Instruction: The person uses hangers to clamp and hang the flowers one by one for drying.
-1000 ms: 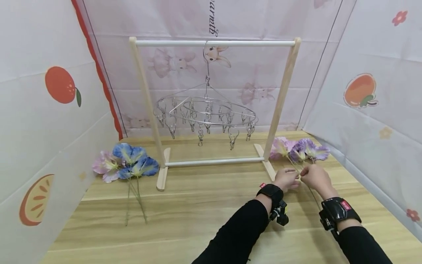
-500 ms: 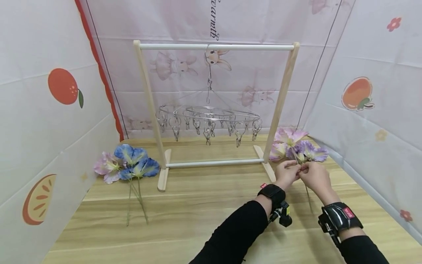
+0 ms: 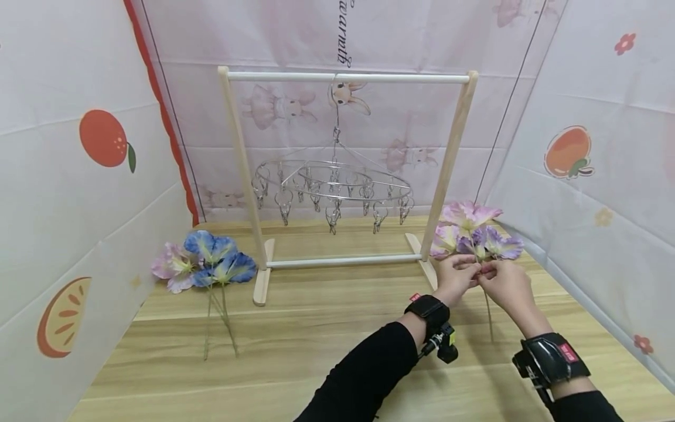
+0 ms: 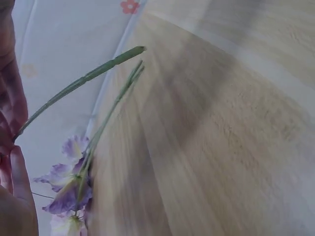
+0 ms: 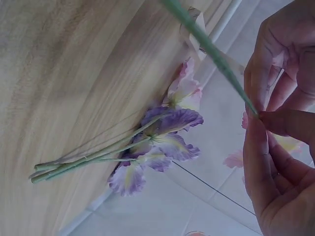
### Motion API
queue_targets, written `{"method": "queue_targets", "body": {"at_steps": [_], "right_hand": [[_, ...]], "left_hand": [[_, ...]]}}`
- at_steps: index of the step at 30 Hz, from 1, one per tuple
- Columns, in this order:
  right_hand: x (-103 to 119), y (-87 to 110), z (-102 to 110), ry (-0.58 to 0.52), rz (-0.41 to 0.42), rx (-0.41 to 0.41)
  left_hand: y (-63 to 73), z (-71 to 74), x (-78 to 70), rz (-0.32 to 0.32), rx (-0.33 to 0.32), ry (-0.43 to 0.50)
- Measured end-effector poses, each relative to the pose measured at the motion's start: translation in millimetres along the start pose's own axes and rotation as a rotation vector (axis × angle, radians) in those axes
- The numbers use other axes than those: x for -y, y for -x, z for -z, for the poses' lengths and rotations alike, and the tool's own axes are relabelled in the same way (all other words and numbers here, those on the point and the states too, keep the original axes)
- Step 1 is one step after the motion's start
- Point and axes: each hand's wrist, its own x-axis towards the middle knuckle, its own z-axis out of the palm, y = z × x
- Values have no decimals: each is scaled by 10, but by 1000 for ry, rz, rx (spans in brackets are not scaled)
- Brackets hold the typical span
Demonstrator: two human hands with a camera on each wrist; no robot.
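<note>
My left hand [image 3: 454,278] and right hand [image 3: 508,286] meet at the right of the table, fingertips together, both pinching the stem of a pink artificial flower [image 3: 471,215]. Its bloom stands above my fingers and the green stem [image 4: 83,80] slants down below them, raised over the table. In the right wrist view the stem [image 5: 211,49] runs to my thumb and fingertips. Just behind lie purple artificial flowers [image 3: 495,241] and another pink one [image 3: 445,240], their stems [image 5: 88,160] on the table. My hands partly hide them in the head view.
A wooden rack [image 3: 452,158] with white bars stands at the middle back. From its top bar hangs a round metal clip hanger [image 3: 337,196]. Left of the rack lie blue flowers [image 3: 234,268] and a pink one [image 3: 176,266]. Printed cloth walls [image 3: 580,234] enclose the wooden table [image 3: 263,363].
The pink flower has risen off the other flowers into an upright stance between my hands. My hands have come together on its stem. The hanger swings slightly.
</note>
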Motion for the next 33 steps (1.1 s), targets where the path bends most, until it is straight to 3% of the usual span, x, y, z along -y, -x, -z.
{"method": "queue_targets", "body": {"at_steps": [3, 6, 12, 15, 18, 24, 33], "right_hand": [[37, 10, 12, 14, 42, -21], [50, 19, 2, 20, 149, -128], [7, -26, -33, 71, 538, -426], [12, -77, -19, 116, 710, -477], [43, -122, -4, 156, 822, -492], [94, -169, 1, 204, 930, -492], [134, -180, -67, 137, 977, -523]], "left_hand": [[16, 82, -59, -17, 41, -23], [44, 182, -122, -25, 85, -39], [152, 396, -236, -2, 176, -49], [220, 479, -272, 28, 207, -58], [295, 534, -285, 53, 221, -72], [438, 612, -300, 93, 255, -103], [549, 808, -390, 86, 308, -180]]}}
